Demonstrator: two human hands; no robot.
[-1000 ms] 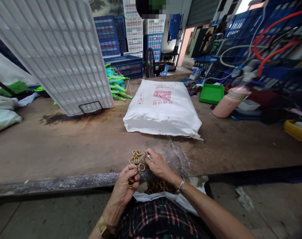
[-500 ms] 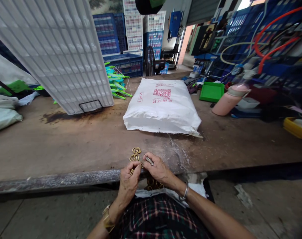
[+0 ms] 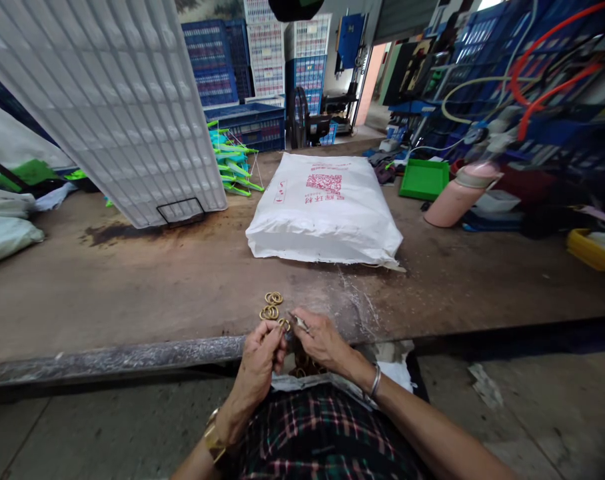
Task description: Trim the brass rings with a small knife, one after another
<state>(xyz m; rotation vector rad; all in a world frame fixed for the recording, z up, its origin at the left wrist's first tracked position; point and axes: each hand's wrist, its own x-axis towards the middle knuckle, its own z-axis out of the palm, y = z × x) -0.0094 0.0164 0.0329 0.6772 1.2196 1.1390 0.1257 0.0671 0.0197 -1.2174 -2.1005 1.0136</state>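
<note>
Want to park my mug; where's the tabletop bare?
Left: between the white ribbed panel, golden rings and front edge. Right: between the pink bottle, white sack and right hand, though speckled near the sack. Crowded: around the rings and behind the bottle.

The white sack point(image 3: 327, 217) bears upside-down red characters, apparently 星辉环材, and a red QR code point(image 3: 324, 183); its smaller print is illegible.

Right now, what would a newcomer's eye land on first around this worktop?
Probably the bulging white sack with red print, lying mid-way along the brown worktop, then the tall, ribbed white panel leaning to its left. Nearer the front edge, small round brass-coloured rings lie in clusters just beyond the left hand, which pinches another ring; the right hand holds a slim metal tool.
</note>
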